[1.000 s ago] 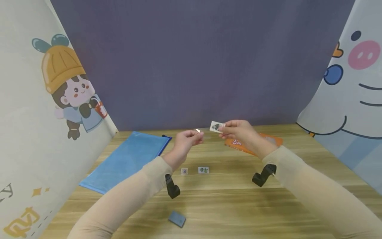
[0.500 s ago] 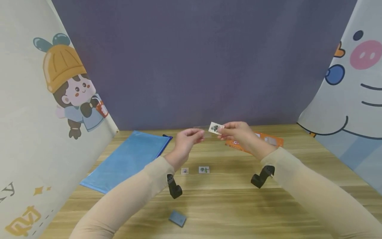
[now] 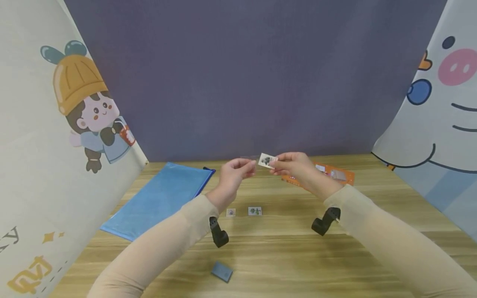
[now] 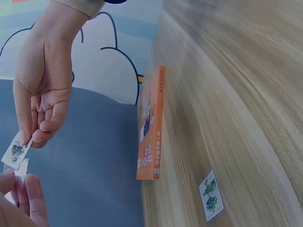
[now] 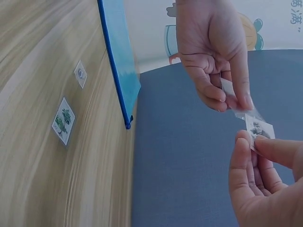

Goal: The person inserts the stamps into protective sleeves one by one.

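Observation:
My right hand (image 3: 296, 166) pinches a white postage stamp (image 3: 266, 160) with a dark plant-like picture between thumb and fingers. My left hand (image 3: 232, 180) pinches a small clear plastic sleeve (image 5: 249, 113), hard to see in the head view. Both hands are raised above the table's far side, close together. In the right wrist view, the stamp's edge meets or overlaps the sleeve's end; whether it is inside I cannot tell. Below them on the table lie a stamp with green trees (image 3: 255, 211) and a smaller stamp (image 3: 230, 212) with a round bluish picture.
To the left lies a blue zip pouch (image 3: 160, 198). An orange box or booklet (image 4: 151, 127) sits at the back right, partly behind my right forearm. A small grey-blue rectangular block (image 3: 222, 272) lies near the front. A dark cloth (image 3: 253, 82) rises behind the wooden table.
My right hand has moved slightly left with the stamp, bringing it nearer the sleeve. More of the orange item shows behind the right arm. The left hand has hardly moved.

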`<state>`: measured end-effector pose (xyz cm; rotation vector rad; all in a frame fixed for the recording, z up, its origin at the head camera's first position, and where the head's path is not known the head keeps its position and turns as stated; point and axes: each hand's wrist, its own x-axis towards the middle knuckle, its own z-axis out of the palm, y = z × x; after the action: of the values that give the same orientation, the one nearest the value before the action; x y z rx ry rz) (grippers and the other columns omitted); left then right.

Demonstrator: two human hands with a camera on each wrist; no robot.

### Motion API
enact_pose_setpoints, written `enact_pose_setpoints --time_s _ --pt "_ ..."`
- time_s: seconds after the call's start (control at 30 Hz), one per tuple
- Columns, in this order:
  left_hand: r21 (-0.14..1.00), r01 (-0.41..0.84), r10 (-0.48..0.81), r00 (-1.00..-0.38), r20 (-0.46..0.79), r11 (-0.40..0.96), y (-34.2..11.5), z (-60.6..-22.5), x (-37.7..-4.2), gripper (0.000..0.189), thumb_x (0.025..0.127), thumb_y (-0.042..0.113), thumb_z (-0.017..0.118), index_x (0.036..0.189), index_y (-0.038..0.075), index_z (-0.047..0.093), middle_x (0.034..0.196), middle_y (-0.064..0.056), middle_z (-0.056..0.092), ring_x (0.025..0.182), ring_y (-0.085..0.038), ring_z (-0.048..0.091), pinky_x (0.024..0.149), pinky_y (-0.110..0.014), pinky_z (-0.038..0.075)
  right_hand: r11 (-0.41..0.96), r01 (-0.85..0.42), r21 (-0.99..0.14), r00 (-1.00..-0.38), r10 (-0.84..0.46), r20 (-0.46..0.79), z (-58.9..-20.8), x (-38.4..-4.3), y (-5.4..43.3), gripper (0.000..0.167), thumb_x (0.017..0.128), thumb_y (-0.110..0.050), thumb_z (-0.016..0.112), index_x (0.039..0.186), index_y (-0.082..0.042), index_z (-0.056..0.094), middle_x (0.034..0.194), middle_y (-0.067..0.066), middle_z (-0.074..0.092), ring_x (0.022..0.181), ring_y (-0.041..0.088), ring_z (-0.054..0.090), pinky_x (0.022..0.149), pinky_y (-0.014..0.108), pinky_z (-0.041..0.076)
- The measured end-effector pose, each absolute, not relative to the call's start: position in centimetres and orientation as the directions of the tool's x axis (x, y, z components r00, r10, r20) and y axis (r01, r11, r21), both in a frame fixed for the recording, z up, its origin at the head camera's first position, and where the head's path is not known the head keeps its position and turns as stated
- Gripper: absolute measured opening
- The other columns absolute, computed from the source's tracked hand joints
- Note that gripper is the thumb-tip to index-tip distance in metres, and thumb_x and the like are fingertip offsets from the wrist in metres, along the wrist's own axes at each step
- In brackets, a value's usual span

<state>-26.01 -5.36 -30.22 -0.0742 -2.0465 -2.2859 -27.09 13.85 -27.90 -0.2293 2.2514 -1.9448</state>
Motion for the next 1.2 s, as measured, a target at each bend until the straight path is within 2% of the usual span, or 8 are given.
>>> enact_pose_setpoints --time_s 0.17,0.5,0.6,0.77,0.9,1.03,1.2 --pt "0.989 0.087 -0.033 -0.996 0.084 -0.117 -5.04 -30.21 -26.01 0.019 0.086 0.01 0.073 0.101 -0.001 0.068 0.093 -0.013 0.07 0.076 -0.014 0.067 0.086 -0.036 0.059 0.149 -0.026 -0.988 -0.973 -0.232 -0.01 -28.01 -27.02 13.68 0.025 0.092 -0.013 0.067 0.107 0.005 0.059 0.091 0.006 0.07 0.08 0.013 0.07 0.078 0.024 0.059" --pt "0.987 0.1 -0.049 -0.994 0.094 -0.128 -4.78 -30.28 -26.01 0.02 0.085 0.008 0.073 0.102 -0.001 0.068 0.09 -0.007 0.071 0.073 -0.011 0.066 0.084 -0.034 0.06 0.111 -0.007 -0.994 -0.968 -0.25 -0.021 -28.06 -26.95 13.42 0.023 0.092 -0.008 0.066 0.107 0.006 0.058 0.088 0.004 0.069 0.077 0.012 0.069 0.088 0.032 0.058" --pt "0.986 0.105 -0.06 -0.993 0.099 -0.126 -4.83 -30.32 -26.08 0.021 0.084 0.009 0.074 0.102 0.0 0.068 0.092 -0.007 0.071 0.077 -0.016 0.068 0.082 -0.031 0.06 0.111 -0.006 -0.994 -0.967 -0.253 -0.023 -28.07 -26.9 13.42 0.023 0.091 -0.007 0.066 0.108 0.007 0.058 0.088 0.004 0.069 0.076 0.012 0.069 0.086 0.031 0.059" --pt "0.986 0.109 -0.067 -0.993 0.101 -0.129 -4.88 -30.24 -26.09 0.023 0.085 0.011 0.074 0.104 0.001 0.069 0.099 -0.01 0.071 0.088 -0.025 0.069 0.087 -0.035 0.059 0.123 -0.005 -0.992 -0.965 -0.259 -0.027 -28.27 -26.85 13.4 0.025 0.092 -0.009 0.066 0.109 0.006 0.058 0.094 0.008 0.069 0.078 0.013 0.069 0.082 0.028 0.059" --pt "0.985 0.107 -0.062 -0.993 0.099 -0.136 -4.87 -30.11 -25.98 0.023 0.085 0.012 0.074 0.105 0.001 0.068 0.103 -0.011 0.07 0.094 -0.028 0.069 0.091 -0.038 0.057 0.129 -0.008 -0.992 -0.962 -0.271 -0.027 -28.46 -26.87 13.36 0.026 0.092 -0.011 0.067 0.11 0.006 0.058 0.098 0.011 0.068 0.08 0.013 0.069 0.086 0.032 0.059" --pt "0.985 0.121 -0.052 -0.992 0.116 -0.119 -4.88 -30.18 -25.98 0.022 0.085 0.011 0.074 0.104 0.0 0.069 0.101 -0.011 0.07 0.091 -0.028 0.069 0.088 -0.037 0.059 0.138 -0.002 -0.99 -0.959 -0.281 -0.037 -28.46 -26.91 13.45 0.027 0.091 -0.01 0.068 0.11 0.005 0.059 0.099 0.012 0.068 0.078 0.013 0.069 0.083 0.03 0.06" --pt "0.987 0.139 -0.016 -0.99 0.138 -0.075 -4.94 -30.26 -25.89 0.021 0.086 0.01 0.074 0.103 -0.001 0.07 0.098 -0.013 0.071 0.077 -0.018 0.069 0.084 -0.035 0.06 0.2 -0.024 -0.98 -0.957 -0.288 -0.035 -28.23 -26.99 13.63 0.027 0.09 -0.012 0.07 0.109 0.005 0.061 0.09 0.006 0.071 0.076 0.014 0.068 0.079 0.03 0.06"
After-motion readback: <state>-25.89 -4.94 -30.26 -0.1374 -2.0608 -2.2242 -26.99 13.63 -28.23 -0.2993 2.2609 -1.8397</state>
